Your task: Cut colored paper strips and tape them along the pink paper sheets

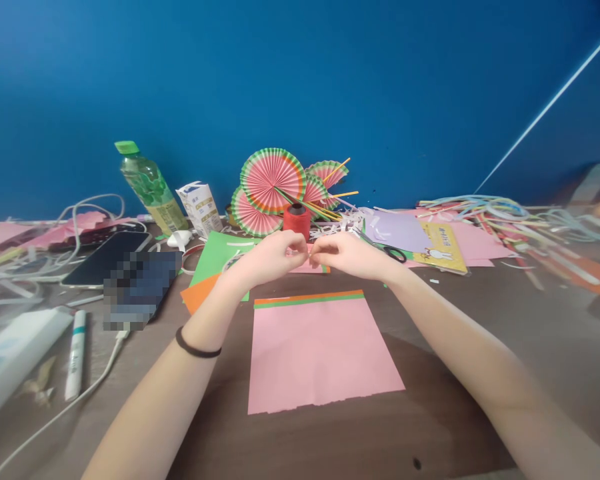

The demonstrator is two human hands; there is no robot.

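Flat on the surface point(290, 447), a pink sheet point(325, 350) with orange and green strips point(307, 300) along the far edge. Beyond that sheet, left hand point(284, 255) and right hand point(339, 255) with fingers bent, fingertips close together, impossible to tell whether grasping anything. Farther behind the sheet, a red spool point(297, 224) and pleated fans point(273, 180).

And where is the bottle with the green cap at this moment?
In the head view, the bottle stands on the left, near the blue wall, with the white carton just to its right.
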